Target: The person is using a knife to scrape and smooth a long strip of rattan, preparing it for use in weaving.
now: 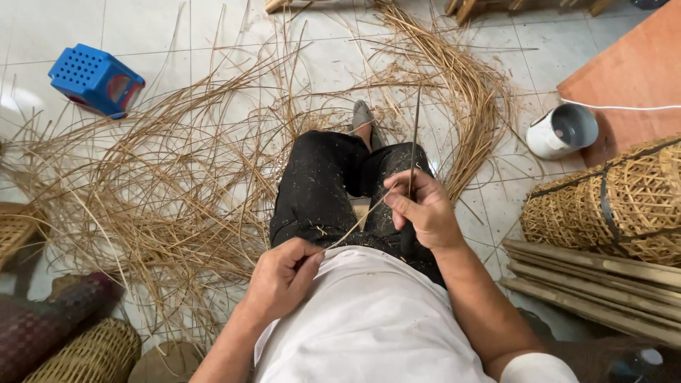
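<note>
- Two hands share one thin cane strip (pixel 358 225) over your lap; it is the only piece in hand.
- Your left hand (pixel 282 275) is closed, with thumb and fingers pinching the near end of the strip just above the hem of your white shirt (pixel 369 319).
- Your right hand (pixel 424 209) is also closed, gripping the strip's far part, and a dark slender blade or splint (pixel 414 135) rises from it toward 12 o'clock; which of the two it is cannot be told.
- The strip's long axis runs from the left hand at 7 o'clock up to the right hand at 1 o'clock, slanting across your black trousers (pixel 333 191).
- Both hands touch the strip; the left one is nearer your body, the right one farther out over the knee.
- A loose heap of cane strands (pixel 163 184) lies on the tiled floor (pixel 57 28) from 9 to 12 o'clock, well apart from both hands.
- Noted at 3 o'clock are a woven basket (pixel 610 206), split bamboo slats (pixel 603 284) below it and a white tipped-over container (pixel 562 131) above.
- At 10 o'clock lies a blue plastic stool (pixel 96 79), on its side.
</note>
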